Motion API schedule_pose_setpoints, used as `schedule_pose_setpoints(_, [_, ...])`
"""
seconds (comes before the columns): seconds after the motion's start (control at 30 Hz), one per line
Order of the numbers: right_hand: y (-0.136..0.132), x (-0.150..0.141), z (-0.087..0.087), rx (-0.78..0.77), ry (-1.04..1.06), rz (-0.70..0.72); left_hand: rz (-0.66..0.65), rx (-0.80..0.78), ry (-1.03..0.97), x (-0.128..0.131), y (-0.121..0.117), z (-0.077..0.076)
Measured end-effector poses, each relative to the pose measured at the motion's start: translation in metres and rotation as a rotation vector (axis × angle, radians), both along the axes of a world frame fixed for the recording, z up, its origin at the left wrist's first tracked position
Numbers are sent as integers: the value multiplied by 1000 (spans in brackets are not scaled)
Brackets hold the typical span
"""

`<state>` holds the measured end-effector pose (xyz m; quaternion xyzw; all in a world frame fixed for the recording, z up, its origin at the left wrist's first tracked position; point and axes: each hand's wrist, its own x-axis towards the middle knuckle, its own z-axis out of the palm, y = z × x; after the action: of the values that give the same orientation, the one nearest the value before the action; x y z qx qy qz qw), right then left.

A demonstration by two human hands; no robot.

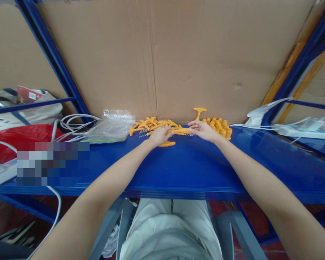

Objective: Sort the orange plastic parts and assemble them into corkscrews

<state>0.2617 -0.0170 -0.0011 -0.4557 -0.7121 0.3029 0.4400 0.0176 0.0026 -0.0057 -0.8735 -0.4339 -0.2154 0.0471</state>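
My left hand (pixel 160 136) is closed, its fingers bent over an orange plastic corkscrew whose bar-shaped handle (pixel 167 144) shows below the fingers. To its right, my right hand (pixel 203 130) pinches an orange plastic piece (pixel 183 130) that lies between the two hands. Whether these pieces are joined I cannot tell. Behind and left of my left hand is a heap of orange T-handled corkscrews (pixel 146 123), several with thin metal spirals poking out. A single T-shaped orange piece (pixel 199 112) with a ribbed stem stands behind my right hand. Short orange pieces (pixel 219 127) are grouped just right of it.
The blue tabletop (pixel 173 169) meets a cardboard panel (pixel 184 61) at the back. On the left are a clear plastic pack (pixel 111 126), white cables (pixel 76 122) and a red bag (pixel 29 139). A white power strip (pixel 311 126) lies at right. Blue posts (pixel 52 57) frame the table.
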Motion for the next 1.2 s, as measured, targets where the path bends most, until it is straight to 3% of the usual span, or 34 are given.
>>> schedule_pose_setpoints(0.3, [-8, -11, 3, -168, 87, -98, 52, 20, 31, 4, -5, 0])
schedule_pose_setpoints(0.6, [0, 9, -1, -82, -9, 29, 92, 29, 70, 6, -7, 1])
schedule_pose_setpoints(0.77, [0, 6, -4, -191, 107, 56, 68, 71, 63, 3, -4, -2])
schedule_pose_setpoints(1.2, [-14, 3, 4, -285, 80, 56, 98, 53, 29, 5, -5, 1])
